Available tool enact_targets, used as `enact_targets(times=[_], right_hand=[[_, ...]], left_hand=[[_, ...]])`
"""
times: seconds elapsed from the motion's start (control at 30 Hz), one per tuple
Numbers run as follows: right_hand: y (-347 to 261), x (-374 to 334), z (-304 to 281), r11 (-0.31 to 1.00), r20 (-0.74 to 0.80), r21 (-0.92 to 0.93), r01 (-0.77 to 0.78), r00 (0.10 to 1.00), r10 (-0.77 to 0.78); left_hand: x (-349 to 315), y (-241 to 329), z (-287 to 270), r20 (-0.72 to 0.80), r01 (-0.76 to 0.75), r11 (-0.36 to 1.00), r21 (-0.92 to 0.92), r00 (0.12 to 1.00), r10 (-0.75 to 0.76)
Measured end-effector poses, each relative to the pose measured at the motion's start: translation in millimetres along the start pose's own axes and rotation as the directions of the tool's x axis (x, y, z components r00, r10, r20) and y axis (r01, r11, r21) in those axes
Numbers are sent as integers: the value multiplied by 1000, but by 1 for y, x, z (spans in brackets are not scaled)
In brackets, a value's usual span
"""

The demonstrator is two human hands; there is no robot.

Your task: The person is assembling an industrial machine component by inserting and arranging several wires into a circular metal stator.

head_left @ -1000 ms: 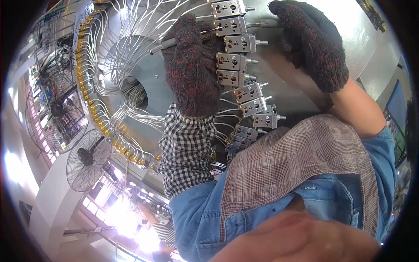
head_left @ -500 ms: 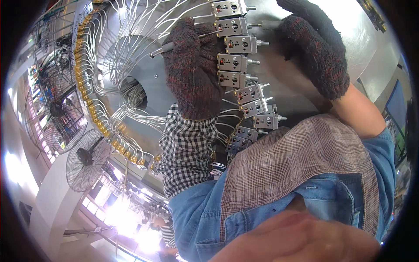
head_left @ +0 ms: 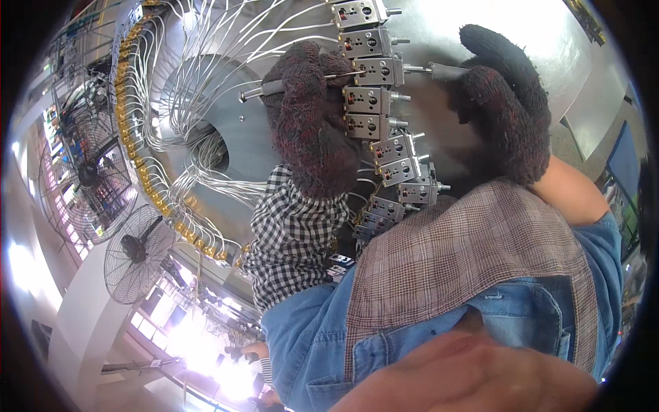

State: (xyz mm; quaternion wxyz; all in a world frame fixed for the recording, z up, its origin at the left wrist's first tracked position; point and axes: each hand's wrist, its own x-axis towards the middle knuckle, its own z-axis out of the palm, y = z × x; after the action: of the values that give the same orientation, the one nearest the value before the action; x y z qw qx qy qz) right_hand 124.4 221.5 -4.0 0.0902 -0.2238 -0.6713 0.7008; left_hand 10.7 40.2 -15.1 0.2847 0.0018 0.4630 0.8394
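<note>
Pinching a slim screwdriver (head_left: 273, 88), the gloved left hand (head_left: 310, 120) holds its tip at a metal-cased control (head_left: 375, 72); the right hand's (head_left: 509, 113) fingers grip a grey cylindrical tool (head_left: 447, 71) by its shaft (head_left: 416, 69).

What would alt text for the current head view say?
A gloved left hand holds a screwdriver-like tool to a metal box in a row; the gloved right hand holds a grey tube by the box's shaft. White wires lie to the left.
</note>
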Motion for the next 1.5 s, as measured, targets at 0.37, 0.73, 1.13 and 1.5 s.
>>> enact_targets(times=[0.37, 0.73, 1.13, 1.5], right_hand=[[1, -1, -3, 997, 51, 77, -28, 998, 24], [6, 0, 2, 991, 16, 39, 125, 992, -126], [15, -1, 0, 987, 33, 137, 85, 995, -91], [14, 12, -17, 632, 275, -450, 631, 771, -574]], left_hand=[[0, 15, 11, -106, 147, 961, 234, 986, -125], [2, 18, 16, -73, 181, 967, 179, 983, -170], [2, 16, 21, -161, 125, 989, 76, 981, -112], [4, 13, 16, -121, 66, 987, 149, 992, -49]])
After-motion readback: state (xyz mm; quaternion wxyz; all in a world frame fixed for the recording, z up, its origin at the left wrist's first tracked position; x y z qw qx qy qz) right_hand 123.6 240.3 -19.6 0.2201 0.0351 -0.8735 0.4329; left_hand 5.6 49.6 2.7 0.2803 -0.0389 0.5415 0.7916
